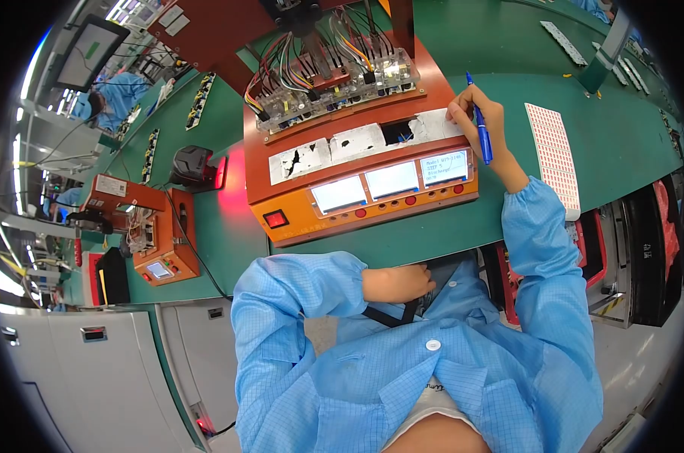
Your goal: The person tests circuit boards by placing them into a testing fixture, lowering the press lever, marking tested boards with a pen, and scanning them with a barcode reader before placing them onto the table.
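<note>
My right hand (476, 121) is closed around a blue pen (482, 136) and rests at the right end of an orange test fixture (281, 215). Its fingertips touch the white strip (357, 142) along the fixture's top, which has dark torn patches and an opening. Below the strip are lit displays (391, 181); the right one reads "Discharge". Behind it, a clear-topped probe block (338, 90) carries many wires. My left hand (399, 284) lies low at my lap, by a black strap (387, 315), its fingers curled and their inner side hidden.
A sheet of small red-marked labels (553, 155) lies right of the fixture. On the left are a black scanner (195, 167) glowing red and a smaller orange device (164, 241). Circuit boards (201, 100) lie further back. A person in blue (123, 94) is at far left.
</note>
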### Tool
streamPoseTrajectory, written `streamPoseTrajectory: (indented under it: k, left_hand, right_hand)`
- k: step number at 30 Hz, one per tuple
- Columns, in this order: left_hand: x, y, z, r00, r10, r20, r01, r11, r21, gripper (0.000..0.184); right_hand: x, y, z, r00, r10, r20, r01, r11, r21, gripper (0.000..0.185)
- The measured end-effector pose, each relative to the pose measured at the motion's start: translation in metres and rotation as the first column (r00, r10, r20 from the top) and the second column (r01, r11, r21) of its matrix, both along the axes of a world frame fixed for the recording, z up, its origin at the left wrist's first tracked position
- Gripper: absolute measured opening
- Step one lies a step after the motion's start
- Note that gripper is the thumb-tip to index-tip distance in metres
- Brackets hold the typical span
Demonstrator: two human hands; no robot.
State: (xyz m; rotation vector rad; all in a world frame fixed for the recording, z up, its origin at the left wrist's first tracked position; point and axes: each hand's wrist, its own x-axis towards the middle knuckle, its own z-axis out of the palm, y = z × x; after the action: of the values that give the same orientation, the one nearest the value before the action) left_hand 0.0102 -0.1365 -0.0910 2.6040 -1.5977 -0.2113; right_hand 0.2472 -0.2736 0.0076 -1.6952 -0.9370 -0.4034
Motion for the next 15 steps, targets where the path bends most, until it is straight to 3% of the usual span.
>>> streamPoseTrajectory:
  k: [15]
  left_hand:
    - [-0.0011, -0.0008, -0.0032, 1.000, 0.016, -0.002, -0.016, 1.000, 0.018, 0.021]
  right_hand:
    - [0.0009, 0.0002, -0.0005, 0.999, -0.002, 0.032, 0.002, 1.000, -0.003, 0.019]
